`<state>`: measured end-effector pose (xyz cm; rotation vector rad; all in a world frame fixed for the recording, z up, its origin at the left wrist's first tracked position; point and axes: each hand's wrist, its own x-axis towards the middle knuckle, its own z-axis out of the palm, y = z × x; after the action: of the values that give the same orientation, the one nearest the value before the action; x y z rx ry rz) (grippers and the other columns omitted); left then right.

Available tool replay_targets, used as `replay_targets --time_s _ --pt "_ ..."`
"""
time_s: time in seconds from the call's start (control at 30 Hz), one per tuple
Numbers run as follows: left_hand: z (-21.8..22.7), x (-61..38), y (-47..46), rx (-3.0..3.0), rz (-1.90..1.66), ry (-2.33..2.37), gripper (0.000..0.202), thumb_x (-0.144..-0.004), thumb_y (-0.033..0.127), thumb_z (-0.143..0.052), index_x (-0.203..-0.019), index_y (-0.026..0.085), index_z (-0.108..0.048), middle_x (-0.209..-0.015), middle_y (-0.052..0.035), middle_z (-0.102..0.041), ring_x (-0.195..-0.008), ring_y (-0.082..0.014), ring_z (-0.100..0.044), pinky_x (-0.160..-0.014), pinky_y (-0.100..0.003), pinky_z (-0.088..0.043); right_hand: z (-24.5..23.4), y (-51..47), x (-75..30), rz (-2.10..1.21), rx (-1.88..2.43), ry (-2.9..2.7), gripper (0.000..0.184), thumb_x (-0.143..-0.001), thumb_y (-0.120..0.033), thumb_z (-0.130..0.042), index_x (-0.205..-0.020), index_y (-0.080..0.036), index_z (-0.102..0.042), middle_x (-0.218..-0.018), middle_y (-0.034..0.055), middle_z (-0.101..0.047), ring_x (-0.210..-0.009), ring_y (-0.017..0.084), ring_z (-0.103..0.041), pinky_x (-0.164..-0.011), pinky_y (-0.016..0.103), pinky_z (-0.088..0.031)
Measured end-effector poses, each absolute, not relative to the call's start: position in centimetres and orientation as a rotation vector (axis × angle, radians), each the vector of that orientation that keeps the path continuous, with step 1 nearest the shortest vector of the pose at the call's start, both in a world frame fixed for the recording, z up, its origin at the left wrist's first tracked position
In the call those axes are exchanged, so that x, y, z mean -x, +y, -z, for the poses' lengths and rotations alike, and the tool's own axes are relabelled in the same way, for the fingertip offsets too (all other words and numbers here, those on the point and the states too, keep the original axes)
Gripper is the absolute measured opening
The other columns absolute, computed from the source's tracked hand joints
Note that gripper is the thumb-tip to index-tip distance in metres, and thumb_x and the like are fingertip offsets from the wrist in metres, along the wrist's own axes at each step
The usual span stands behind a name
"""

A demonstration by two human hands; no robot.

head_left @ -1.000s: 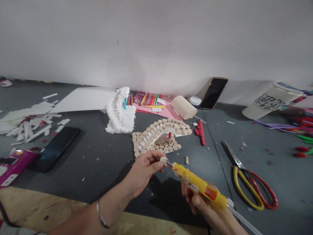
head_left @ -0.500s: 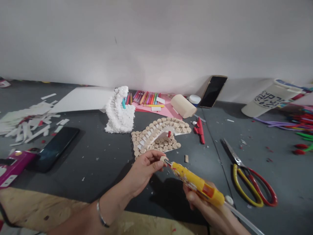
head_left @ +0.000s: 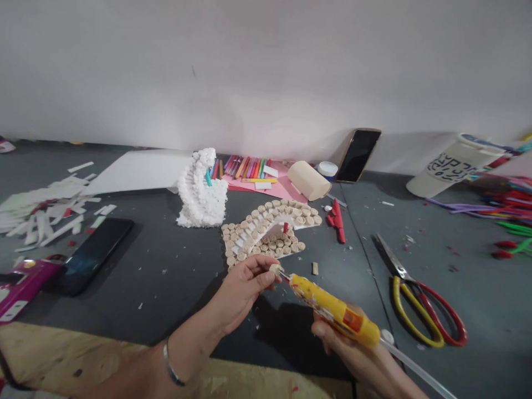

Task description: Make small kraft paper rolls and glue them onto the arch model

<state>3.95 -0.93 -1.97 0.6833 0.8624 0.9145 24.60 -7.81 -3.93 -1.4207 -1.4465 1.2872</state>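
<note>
My left hand pinches a small round wooden slice between thumb and fingers. My right hand grips a yellow glue gun, and its nozzle touches the slice. Just beyond the hands lies an arched piece covered with several round wooden slices. A white foam sculpture stands behind it to the left.
Red and yellow scissors lie at the right. A black phone and a magenta box are at the left, with white paper scraps beyond. Coloured sticks on pink paper, a paper roll, a second phone and a tipped cup line the wall.
Both hands keep their hold with the nozzle at the slice. The view has drifted slightly, with the scene shifting a little left.
</note>
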Motion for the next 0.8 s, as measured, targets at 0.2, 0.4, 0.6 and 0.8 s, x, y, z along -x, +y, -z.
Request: replay_targets --time_s 0.2,0.4,0.6,0.8 --pt "1.8 -3.9 -1.0 -0.678 -0.908 0.866 0.032 -0.066 0.033 -0.086 -0.089 0.015 -0.072 -0.082 -0.0038 -0.069 -0.072 -0.0107 -0.057 -0.07 -0.025 -0.041 4.2 -8.1 -24.9 -1.249 1.46 -1.479 0.036 -0.077 -0.055 -0.067 -0.068 -0.022 -0.058 -0.051 -0.0037 -0.046 -0.044 0.01 -0.04 -0.04 0.023 -0.034" --pt "1.9 -3.9 -0.9 -0.662 -0.916 0.862 0.032 -0.066 0.032 -0.086 -0.09 0.016 -0.072 -0.081 -0.0033 -0.069 -0.071 -0.01 -0.057 -0.07 -0.024 -0.042 4.2 -8.1 -25.1 -1.288 1.464 -1.495 0.032 -0.077 -0.052 -0.068 -0.073 -0.021 -0.06 -0.055 -0.0037 -0.048 -0.045 0.01 -0.042 -0.039 0.021 -0.035" --pt "2.0 -3.9 -0.8 -0.659 -0.91 0.857 0.031 -0.067 0.032 -0.086 -0.09 0.016 -0.073 -0.083 -0.0036 -0.07 -0.075 -0.0106 -0.06 -0.071 -0.023 -0.042 3.5 -7.8 -24.7 -1.322 1.443 -1.493 0.033 -0.079 -0.051 -0.065 -0.07 -0.021 -0.056 -0.055 -0.0043 -0.045 -0.045 0.009 -0.039 -0.04 0.022 -0.033" --pt "2.0 -3.9 -0.9 -0.642 -0.928 0.878 0.034 -0.064 0.033 -0.088 -0.089 0.015 -0.073 -0.08 -0.0035 -0.069 -0.072 -0.0105 -0.059 -0.07 -0.024 -0.043 3.3 -7.7 -24.6 -1.323 1.473 -1.465 0.036 -0.077 -0.055 -0.066 -0.069 -0.021 -0.056 -0.054 -0.0037 -0.046 -0.046 0.01 -0.04 -0.04 0.022 -0.033"
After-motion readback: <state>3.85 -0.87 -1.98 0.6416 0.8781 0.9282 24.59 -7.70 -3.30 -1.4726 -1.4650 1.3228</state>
